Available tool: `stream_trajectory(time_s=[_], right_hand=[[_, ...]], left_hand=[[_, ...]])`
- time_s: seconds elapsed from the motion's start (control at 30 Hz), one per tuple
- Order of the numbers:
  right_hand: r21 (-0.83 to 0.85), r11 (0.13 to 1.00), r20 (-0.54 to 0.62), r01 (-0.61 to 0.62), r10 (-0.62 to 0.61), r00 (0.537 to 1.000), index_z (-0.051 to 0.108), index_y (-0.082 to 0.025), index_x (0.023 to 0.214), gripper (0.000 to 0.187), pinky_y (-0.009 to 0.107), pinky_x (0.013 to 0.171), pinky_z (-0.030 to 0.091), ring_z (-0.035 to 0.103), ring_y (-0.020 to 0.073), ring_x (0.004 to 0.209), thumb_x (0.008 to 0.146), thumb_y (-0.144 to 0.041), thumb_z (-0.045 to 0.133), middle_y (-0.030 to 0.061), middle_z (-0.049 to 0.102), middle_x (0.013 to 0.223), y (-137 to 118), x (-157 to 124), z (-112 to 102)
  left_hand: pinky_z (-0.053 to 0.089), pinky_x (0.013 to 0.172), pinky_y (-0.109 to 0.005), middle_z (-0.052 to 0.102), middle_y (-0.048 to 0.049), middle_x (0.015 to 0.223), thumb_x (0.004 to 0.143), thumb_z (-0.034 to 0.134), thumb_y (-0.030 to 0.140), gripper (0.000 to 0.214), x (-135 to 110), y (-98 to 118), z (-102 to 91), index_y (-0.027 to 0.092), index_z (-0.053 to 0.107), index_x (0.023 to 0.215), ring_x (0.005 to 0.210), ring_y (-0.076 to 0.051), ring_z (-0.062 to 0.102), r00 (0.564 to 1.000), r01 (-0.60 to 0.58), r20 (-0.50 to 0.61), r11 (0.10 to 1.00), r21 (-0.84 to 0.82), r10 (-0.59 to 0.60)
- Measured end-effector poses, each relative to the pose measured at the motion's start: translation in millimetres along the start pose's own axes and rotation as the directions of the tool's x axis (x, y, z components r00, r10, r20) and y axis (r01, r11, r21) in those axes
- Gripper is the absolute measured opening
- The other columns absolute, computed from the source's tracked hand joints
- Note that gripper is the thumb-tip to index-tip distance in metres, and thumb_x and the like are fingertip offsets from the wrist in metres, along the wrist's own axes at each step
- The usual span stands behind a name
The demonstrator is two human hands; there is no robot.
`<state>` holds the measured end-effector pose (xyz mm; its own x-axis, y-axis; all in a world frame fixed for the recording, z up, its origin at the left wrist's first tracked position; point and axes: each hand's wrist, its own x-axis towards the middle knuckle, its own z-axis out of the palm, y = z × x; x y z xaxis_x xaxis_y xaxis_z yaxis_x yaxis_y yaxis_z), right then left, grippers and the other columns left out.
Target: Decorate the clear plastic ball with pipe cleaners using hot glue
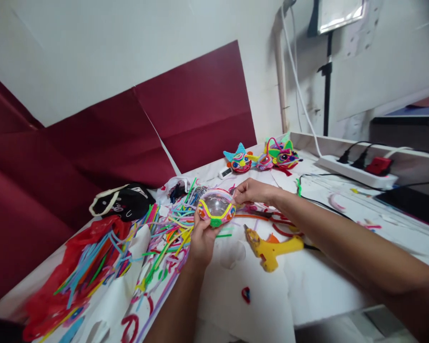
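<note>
My left hand (201,237) grips a clear plastic ball (216,206) wrapped with pink, yellow and green pipe cleaners, holding it from below above the table. My right hand (249,191) is closed in a pinch at the ball's right edge, on the pipe cleaner trim there. Just under my right forearm a yellow glue gun (271,249) lies on the white table cover (307,281). A heap of loose coloured pipe cleaners (164,233) lies to the left of the ball.
Three finished colourful decorated pieces (264,158) sit at the back. A red plastic bag (75,267) with more pipe cleaners lies at the left, a black pouch (123,201) behind it. A white power strip (357,172) with plugs and cables is at the right.
</note>
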<state>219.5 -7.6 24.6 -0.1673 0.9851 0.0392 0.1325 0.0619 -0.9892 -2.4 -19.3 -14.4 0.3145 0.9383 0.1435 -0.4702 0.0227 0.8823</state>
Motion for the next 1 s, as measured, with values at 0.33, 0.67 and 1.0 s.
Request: stream_trajectory(time_s=[0.33,0.67,1.0], right_hand=[[-0.044,0.999,0.023,0.012,-0.011,1.0,0.067,-0.014,0.061,0.027,0.022,0.046,0.028,0.042,0.0063,0.046,0.055,-0.035,0.085,-0.004,0.059,0.05,6,3,-15],[-0.064,0.998,0.026,0.026,-0.025,0.999,0.067,-0.014,0.058,0.027,0.022,0.045,0.03,0.04,0.0057,0.044,0.055,-0.035,0.085,-0.0052,0.056,0.047,4,3,-13],[-0.1,0.994,0.02,0.043,-0.041,0.999,0.067,-0.014,0.057,0.026,0.022,0.046,0.029,0.04,0.0063,0.047,0.056,-0.034,0.084,-0.0037,0.058,0.048,1,1,0]], left_hand=[[0.054,0.098,-0.041,0.068,-0.0054,0.125,0.071,0.07,0.028,0.071,-1,-2,1.5,0.027,0.053,0.139,0.105,-0.021,0.066,0.995,0.013,-0.095,0.995,0.095,-0.004],[0.057,0.096,-0.041,0.064,-0.0074,0.136,0.07,0.083,0.034,0.07,-5,-5,4.1,0.027,0.054,0.133,0.119,-0.027,0.065,0.996,0.011,-0.084,0.985,0.172,0.004],[0.056,0.098,-0.039,0.071,-0.0071,0.124,0.063,0.089,0.028,0.08,-8,-9,12.5,0.027,0.049,0.133,0.107,-0.023,0.071,0.991,0.001,-0.133,0.985,0.173,0.022]])
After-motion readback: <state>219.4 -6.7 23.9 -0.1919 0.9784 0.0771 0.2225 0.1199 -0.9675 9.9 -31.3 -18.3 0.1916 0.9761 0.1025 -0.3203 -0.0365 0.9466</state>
